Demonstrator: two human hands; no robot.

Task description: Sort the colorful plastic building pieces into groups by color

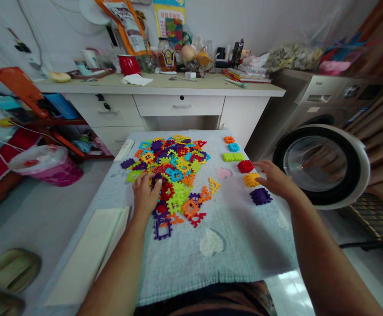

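A heap of colourful plastic interlocking building pieces (pixel 174 164) covers the middle left of the cloth-covered table. My left hand (pixel 144 193) rests at the heap's near left edge, thumb and fingers apart, close to purple and red pieces. On the right side, small blocks stand in a column by colour: orange (pixel 229 139), blue (pixel 233 147), green (pixel 233 156), red (pixel 245 166), yellow (pixel 251 180) and purple (pixel 260 196). Beside the red and yellow blocks is my right hand (pixel 275 177), fingers spread, thumb at the yellow block's edge.
The table (pixel 244 245) has a folded white cloth or board (pixel 89 250) along its left edge. Behind it stands a counter (pixel 165 87) with jars and bags. To the right, a washing machine door (pixel 323 164) hangs open. A pink bin (pixel 48 166) sits at left.
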